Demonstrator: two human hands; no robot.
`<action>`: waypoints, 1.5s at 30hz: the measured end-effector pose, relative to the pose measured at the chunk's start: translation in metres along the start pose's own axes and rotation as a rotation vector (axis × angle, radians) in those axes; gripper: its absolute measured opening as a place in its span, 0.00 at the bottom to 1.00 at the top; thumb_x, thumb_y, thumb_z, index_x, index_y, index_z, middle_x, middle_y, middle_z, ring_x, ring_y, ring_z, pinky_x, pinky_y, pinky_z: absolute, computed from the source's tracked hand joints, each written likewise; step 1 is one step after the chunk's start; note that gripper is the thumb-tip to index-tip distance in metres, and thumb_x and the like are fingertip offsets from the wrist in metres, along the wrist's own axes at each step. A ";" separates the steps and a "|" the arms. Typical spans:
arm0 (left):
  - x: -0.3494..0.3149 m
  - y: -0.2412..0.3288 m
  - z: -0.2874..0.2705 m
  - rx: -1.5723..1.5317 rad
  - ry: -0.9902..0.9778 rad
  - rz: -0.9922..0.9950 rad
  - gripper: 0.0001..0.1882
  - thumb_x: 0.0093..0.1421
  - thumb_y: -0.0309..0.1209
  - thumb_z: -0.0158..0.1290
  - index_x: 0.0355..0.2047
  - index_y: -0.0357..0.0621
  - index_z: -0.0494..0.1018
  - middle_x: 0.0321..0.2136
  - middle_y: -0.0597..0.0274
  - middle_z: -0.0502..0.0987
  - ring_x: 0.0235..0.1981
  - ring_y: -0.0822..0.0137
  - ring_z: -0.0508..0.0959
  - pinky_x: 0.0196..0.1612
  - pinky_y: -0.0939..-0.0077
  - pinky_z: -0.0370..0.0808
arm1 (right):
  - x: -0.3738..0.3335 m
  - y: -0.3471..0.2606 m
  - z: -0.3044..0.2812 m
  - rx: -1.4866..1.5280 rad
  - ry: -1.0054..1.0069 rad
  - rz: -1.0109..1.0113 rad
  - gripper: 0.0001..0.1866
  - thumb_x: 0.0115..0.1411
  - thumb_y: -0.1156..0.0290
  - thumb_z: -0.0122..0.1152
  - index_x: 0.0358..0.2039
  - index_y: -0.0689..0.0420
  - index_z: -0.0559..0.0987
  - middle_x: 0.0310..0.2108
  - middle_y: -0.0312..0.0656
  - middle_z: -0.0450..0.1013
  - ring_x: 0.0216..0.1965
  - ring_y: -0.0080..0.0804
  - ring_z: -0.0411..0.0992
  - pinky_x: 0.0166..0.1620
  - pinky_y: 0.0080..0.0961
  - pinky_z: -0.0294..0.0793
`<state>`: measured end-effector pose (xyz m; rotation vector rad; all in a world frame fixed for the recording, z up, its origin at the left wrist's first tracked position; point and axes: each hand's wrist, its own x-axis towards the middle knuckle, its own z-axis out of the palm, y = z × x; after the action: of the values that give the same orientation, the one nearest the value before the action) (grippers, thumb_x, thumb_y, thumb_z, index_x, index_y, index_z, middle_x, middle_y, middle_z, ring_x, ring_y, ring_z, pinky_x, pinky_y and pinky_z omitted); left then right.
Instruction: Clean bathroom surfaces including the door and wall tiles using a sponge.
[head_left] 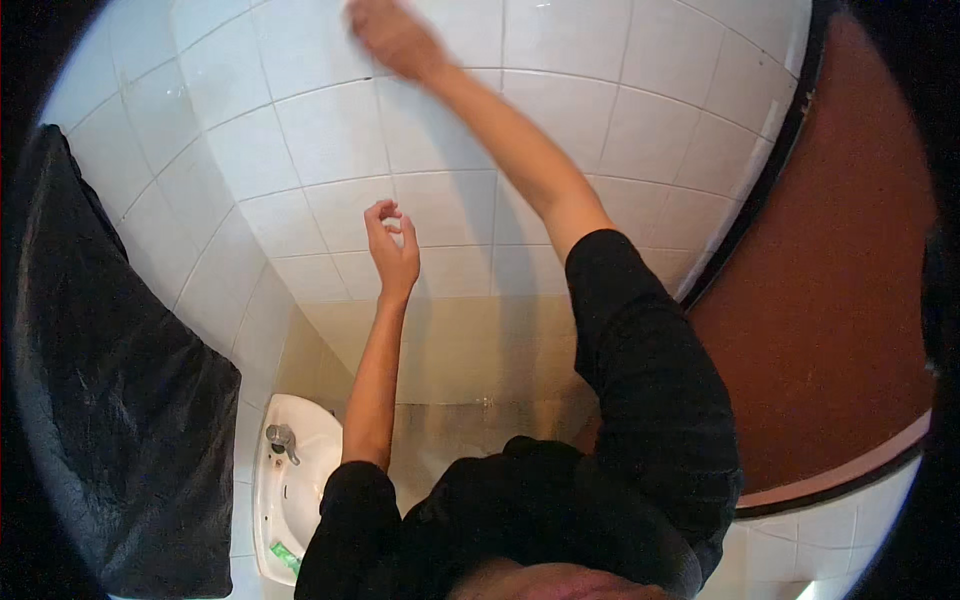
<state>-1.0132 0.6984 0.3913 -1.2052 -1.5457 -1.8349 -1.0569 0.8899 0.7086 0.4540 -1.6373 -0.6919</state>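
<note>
My right hand [396,40] is raised high against the white tiled wall [565,115], at the top edge of the view. It is blurred, its fingers look curled in, and whatever they may hold is hidden. Lower and nearer, my left hand [394,248] hovers in front of the same wall. Its fingers bend loosely, with a gap between them and the thumb, and nothing shows in it. Both arms come out of short black sleeves.
At lower left a white washbasin [300,430] carries a grey metal tap [283,442] and a green packet [286,556] on its rim. Black cloth or plastic [130,400] hangs along the left wall. A reddish-brown door [810,300] with a dark frame stands on the right.
</note>
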 end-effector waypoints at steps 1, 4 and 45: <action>0.008 0.002 0.012 -0.037 0.057 -0.018 0.18 0.68 0.22 0.55 0.57 0.37 0.70 0.50 0.54 0.76 0.48 0.63 0.78 0.45 0.68 0.76 | -0.008 -0.041 0.007 0.038 -0.033 -0.089 0.11 0.68 0.70 0.51 0.46 0.63 0.75 0.47 0.52 0.77 0.51 0.48 0.77 0.61 0.41 0.74; 0.018 -0.001 0.017 -0.089 0.069 -0.032 0.18 0.68 0.22 0.54 0.57 0.38 0.70 0.49 0.55 0.76 0.47 0.64 0.79 0.43 0.70 0.76 | -0.110 -0.110 -0.009 0.337 -0.205 -0.367 0.19 0.71 0.66 0.54 0.57 0.65 0.75 0.58 0.51 0.75 0.65 0.47 0.72 0.71 0.46 0.69; 0.040 -0.115 -0.195 -0.022 0.132 -0.335 0.26 0.72 0.33 0.55 0.68 0.48 0.65 0.62 0.57 0.72 0.55 0.62 0.76 0.52 0.66 0.78 | -0.025 -0.168 0.098 0.401 -0.301 -0.621 0.19 0.76 0.63 0.46 0.60 0.57 0.76 0.64 0.48 0.73 0.70 0.46 0.67 0.76 0.50 0.61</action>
<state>-1.1886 0.5525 0.3639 -0.8515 -1.7360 -2.0976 -1.1622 0.7994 0.5703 1.2312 -1.9401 -0.9173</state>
